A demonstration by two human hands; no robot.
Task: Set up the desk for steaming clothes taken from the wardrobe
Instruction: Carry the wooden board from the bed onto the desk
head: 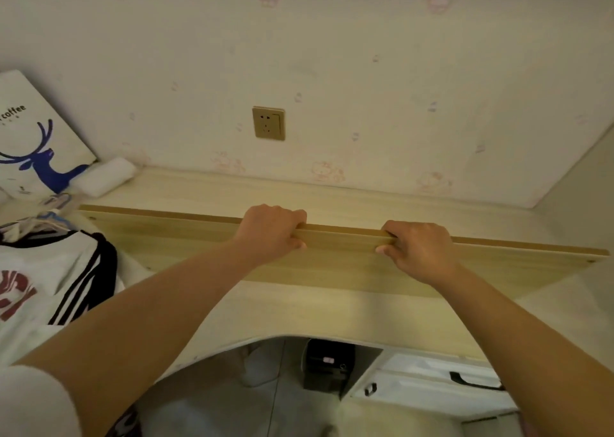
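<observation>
My left fingers (292, 219) are curled over the far top edge of the board (332, 257), thumb pressed on the near face, so the left hand (270, 232) has it clamped. My right fingers (392, 229) do the same a little way along, thumb on the near face, and the right hand (420, 250) is closed on that same edge. Both grips sit near the middle of the board's length, close together, with long stretches of wood running out past each hand.

The board stands on its long edge on the table (299, 307), tilted somewhat, its long axis running left to right across my view and roughly parallel to the wall (332, 54). The left end reaches near the shirt (43, 270) lying on the table's left side; the right end juts toward the corner on the right. I judge the next move to be laying the board flat or shifting it toward the wall, and that turns on keeping the long axis level, since both hands hold near the centre and neither end is supported by a hand. The left end looks the one more likely to catch, being just beside the shirt.

A socket (268, 123) sits on the wall above the board, about over the left hand. A deer-printed bag (36, 137) leans at the far left.
</observation>
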